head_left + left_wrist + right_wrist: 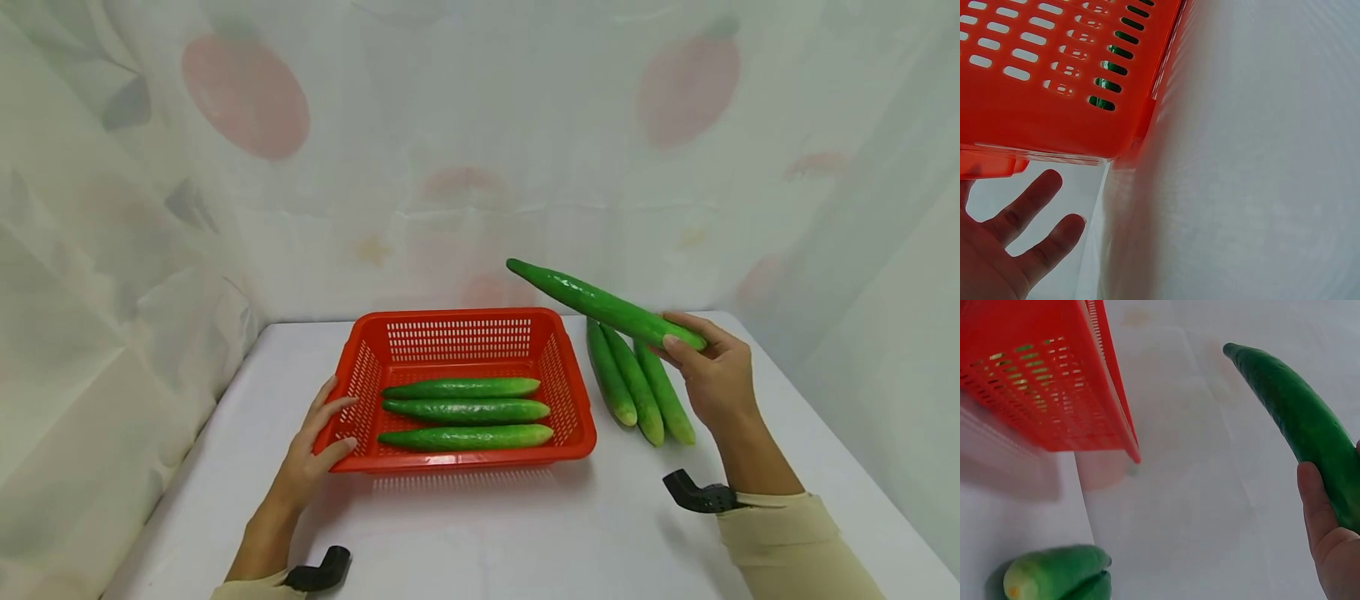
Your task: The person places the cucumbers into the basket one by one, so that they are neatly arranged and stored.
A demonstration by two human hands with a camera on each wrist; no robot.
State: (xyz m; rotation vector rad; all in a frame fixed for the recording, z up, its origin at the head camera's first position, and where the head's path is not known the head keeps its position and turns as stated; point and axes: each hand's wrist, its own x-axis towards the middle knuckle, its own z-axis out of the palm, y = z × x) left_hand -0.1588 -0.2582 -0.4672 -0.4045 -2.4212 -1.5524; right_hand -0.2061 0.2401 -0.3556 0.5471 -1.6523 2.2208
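My right hand [716, 371] grips a long green cucumber [600, 304] by its paler end, thumb on the near side. The cucumber is raised in the air, slanting up to the left, its dark tip pointing toward the back wall. My left hand [307, 454] rests at the left rim of a red plastic basket [465, 460], thumb and fingers spread across the edge. Two straight fingers [1050, 247] show below the rim in the left wrist view. Inside the basket, three cucumbers [465, 411] lie side by side, crosswise.
Right of the basket, three more cucumbers [633, 379] lie together on the white-covered table [480, 542]. A pale printed sheet [480, 125] hangs behind the table, with more sheeting along both sides. Each wrist wears a black camera mount [701, 493].
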